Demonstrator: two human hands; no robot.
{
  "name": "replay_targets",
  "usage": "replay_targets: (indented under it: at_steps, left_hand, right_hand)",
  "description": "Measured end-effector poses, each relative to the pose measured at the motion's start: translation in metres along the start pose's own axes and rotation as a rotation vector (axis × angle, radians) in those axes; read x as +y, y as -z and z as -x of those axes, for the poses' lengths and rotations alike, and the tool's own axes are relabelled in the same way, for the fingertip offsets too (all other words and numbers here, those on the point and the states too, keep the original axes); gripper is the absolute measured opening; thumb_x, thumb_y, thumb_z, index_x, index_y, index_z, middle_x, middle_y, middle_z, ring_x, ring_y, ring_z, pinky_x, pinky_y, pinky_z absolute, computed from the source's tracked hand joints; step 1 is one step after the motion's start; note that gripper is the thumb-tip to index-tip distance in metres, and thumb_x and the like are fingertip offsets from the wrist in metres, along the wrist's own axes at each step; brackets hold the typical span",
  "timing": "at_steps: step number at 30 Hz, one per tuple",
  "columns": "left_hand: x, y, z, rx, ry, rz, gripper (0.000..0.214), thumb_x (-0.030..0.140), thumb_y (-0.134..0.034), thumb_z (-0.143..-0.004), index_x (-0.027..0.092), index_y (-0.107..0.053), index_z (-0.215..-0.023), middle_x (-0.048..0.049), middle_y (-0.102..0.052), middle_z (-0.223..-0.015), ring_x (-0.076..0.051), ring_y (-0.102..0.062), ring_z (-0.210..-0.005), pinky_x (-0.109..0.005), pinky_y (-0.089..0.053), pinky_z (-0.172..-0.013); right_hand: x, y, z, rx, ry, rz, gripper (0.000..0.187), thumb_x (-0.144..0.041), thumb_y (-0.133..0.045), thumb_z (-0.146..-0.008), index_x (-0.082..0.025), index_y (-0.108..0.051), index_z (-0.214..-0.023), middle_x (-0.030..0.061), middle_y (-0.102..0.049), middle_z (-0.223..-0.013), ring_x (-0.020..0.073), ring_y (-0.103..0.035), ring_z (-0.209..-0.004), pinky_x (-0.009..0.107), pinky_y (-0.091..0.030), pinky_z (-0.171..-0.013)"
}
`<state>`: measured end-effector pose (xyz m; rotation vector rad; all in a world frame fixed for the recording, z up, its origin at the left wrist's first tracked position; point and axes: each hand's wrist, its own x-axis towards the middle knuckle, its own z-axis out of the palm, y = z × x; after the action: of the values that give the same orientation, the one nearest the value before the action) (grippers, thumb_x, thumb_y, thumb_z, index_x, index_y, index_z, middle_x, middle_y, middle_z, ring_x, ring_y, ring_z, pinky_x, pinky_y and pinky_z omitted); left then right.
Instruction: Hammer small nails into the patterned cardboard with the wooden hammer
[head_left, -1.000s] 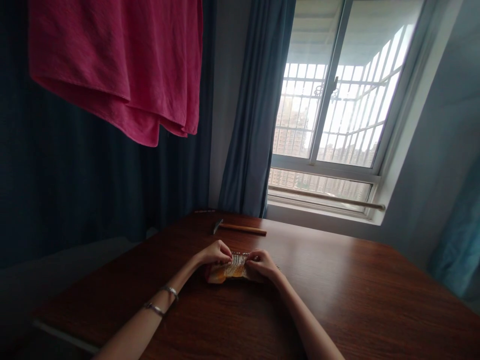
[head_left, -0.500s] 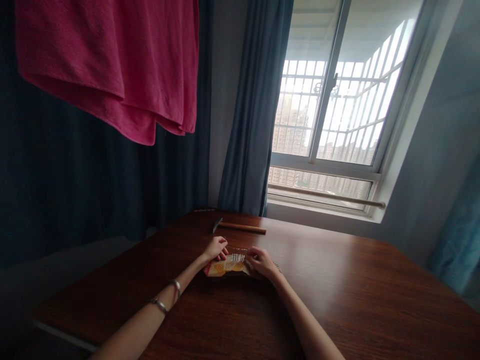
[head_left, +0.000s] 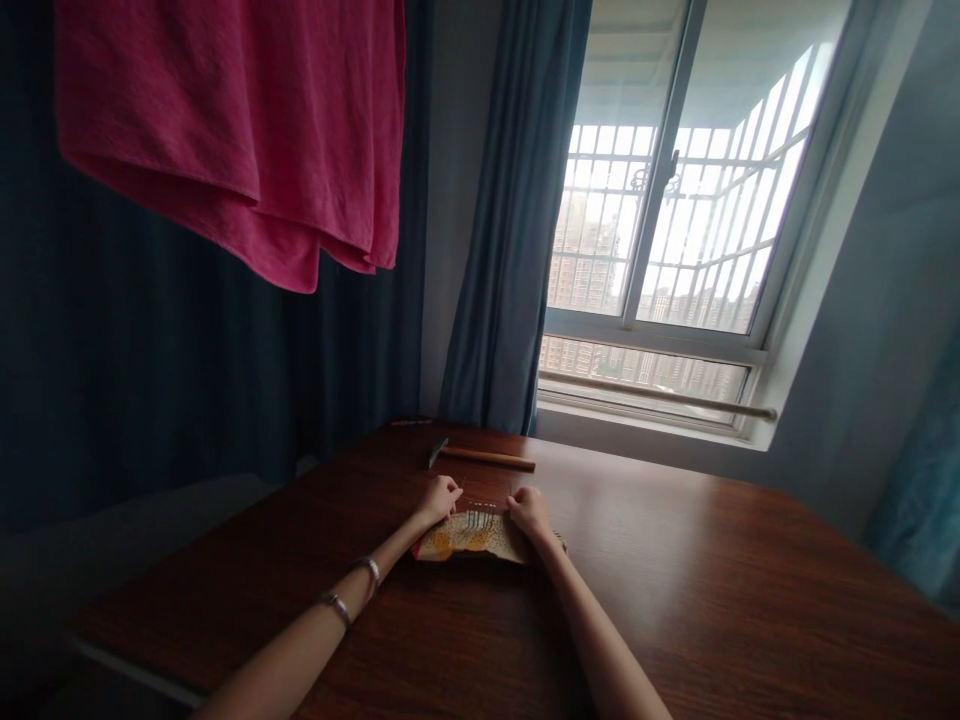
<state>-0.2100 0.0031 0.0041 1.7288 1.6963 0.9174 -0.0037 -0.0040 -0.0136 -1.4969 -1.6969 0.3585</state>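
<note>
A flattish, crumpled piece that looks like patterned cardboard (head_left: 450, 540), pale with orange patches, lies on the table between my hands. Upright in its middle stands a row of several thin metal nails (head_left: 481, 517). At its left end my left hand (head_left: 439, 499) is closed in a pinch, and a thin nail seems to poke up from the fingertips. My right hand (head_left: 529, 512) pinches what looks like another nail, just right of the row. Both nails are very small in view, and my right hand hides part of the cardboard.
Beyond my hands a hammer (head_left: 484, 458) with a wooden handle rests on the brown wooden table (head_left: 720, 580). A pink towel (head_left: 232, 130) hangs at upper left before dark blue curtains (head_left: 495, 230). A barred window (head_left: 652, 230) is behind the table.
My right hand has lifted slightly off the cardboard and away from the row of nails, which now shows more fully. My left hand has shifted a little right, still pinched. The view has moved slightly.
</note>
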Motion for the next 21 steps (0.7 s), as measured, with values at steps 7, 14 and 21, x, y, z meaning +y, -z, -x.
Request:
replay_targets:
  at_steps: [7,14,21]
  left_hand:
    - [0.001,-0.001,0.001,0.013,0.017,0.003,0.013,0.021,-0.053,-0.075,0.011,-0.056,-0.069,0.0021,-0.052,-0.042,-0.008,-0.045,-0.032,-0.017,-0.031,-0.037]
    - [-0.001,-0.001,0.001,0.007,-0.012,-0.002,0.012,0.023,-0.054,-0.073,0.012,-0.056,-0.069,0.0018,-0.053,-0.044,-0.008,-0.045,-0.032,-0.017,-0.03,-0.035]
    - [0.006,0.01,0.013,-0.074,-0.082,0.056,0.02,0.032,-0.054,-0.071,0.012,-0.059,-0.073,0.0011,-0.056,-0.051,-0.007,-0.045,-0.034,-0.018,-0.031,-0.036]
  right_hand:
    - [-0.002,-0.002,-0.001,0.034,-0.043,0.052,0.012,-0.021,-0.055,-0.069,-0.018,-0.059,-0.058,0.0086,-0.062,-0.07,0.0179,-0.055,-0.071,0.026,-0.038,-0.064]
    - [-0.004,0.0,0.001,0.061,-0.029,0.004,0.006,-0.02,-0.055,-0.068,-0.017,-0.06,-0.069,0.0091,-0.061,-0.076,0.0186,-0.056,-0.073,0.026,-0.038,-0.064]
    - [-0.011,0.007,0.01,-0.009,0.092,-0.174,0.018,-0.022,-0.046,-0.072,-0.016,-0.063,-0.076,0.0026,-0.062,-0.068,0.0134,-0.053,-0.062,0.023,-0.04,-0.06]
